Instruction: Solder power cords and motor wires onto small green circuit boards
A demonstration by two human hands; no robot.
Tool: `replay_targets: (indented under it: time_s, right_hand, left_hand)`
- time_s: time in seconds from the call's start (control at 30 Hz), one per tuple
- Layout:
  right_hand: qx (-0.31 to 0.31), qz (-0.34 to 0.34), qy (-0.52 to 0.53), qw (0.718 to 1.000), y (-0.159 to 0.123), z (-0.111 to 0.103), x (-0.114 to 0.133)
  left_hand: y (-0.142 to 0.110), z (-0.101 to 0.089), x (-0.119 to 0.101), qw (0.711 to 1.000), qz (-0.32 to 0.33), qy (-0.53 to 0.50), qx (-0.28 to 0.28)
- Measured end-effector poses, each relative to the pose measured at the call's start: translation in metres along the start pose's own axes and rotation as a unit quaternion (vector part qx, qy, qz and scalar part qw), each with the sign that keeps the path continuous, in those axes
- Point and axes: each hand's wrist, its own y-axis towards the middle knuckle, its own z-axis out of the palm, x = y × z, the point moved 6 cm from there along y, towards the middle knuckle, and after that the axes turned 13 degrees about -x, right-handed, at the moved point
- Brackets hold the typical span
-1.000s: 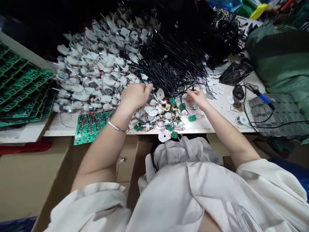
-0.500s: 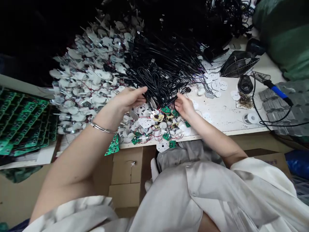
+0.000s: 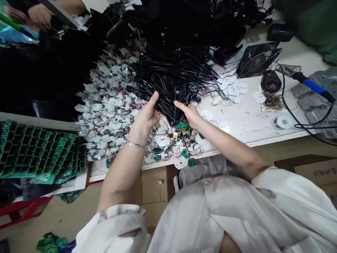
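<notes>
A bundle of black power cords [image 3: 168,93] lies between my two hands at the near end of a larger heap. My left hand [image 3: 148,116] grips the bundle's left side, thumb on top and fingers partly hidden beneath. On the opposite side my right hand [image 3: 191,114] has its thumb laid over the cords, its other fingers mostly out of sight under them. Just below the hands are small green circuit boards [image 3: 181,125], a yellow transformer [image 3: 173,136] and white round parts with thin red wires. A heap of white plastic parts with metal motors [image 3: 110,105] spreads to the left.
Stacked green circuit panels [image 3: 34,151] sit at far left. On the right are a black fan [image 3: 259,61], a blue-handled soldering iron [image 3: 313,84] in a coil holder, and a solder spool [image 3: 283,122]. Another person's hands [image 3: 39,15] show at upper left.
Both hands have come closer together and closed on the cord bundle from its sides. My view has turned left, bringing another person's hands and a red frame into sight.
</notes>
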Motion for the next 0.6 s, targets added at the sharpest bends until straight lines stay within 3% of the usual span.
replay_targets:
  time_s: [0.07, 0.13, 0.27, 0.4, 0.53, 0.6]
  right_hand:
    - [0.017, -0.044, -0.066, 0.997, 0.003, 0.003, 0.010]
    - [-0.008, -0.077, -0.192, 0.978, 0.003, 0.004, 0.016]
    - [-0.074, -0.139, -0.415, 0.896, -0.021, 0.015, 0.026]
    - [-0.035, -0.251, -0.457, 0.853, -0.066, 0.047, 0.041]
    - [0.009, -0.368, -0.482, 0.795, -0.106, 0.075, 0.060]
    - [0.008, -0.409, -0.495, 0.767, -0.121, 0.081, 0.066]
  left_hand:
    - [-0.003, 0.015, -0.001, 0.999, -0.005, 0.007, 0.041]
    - [-0.008, 0.025, -0.005, 0.999, 0.003, 0.005, 0.052]
    - [-0.033, 0.027, -0.023, 0.998, 0.061, -0.020, 0.004]
    - [-0.065, 0.000, -0.055, 0.989, 0.137, 0.003, -0.052]
    - [-0.090, -0.039, -0.092, 0.960, 0.270, 0.046, -0.053]
    - [-0.098, -0.054, -0.097, 0.946, 0.320, 0.045, -0.039]
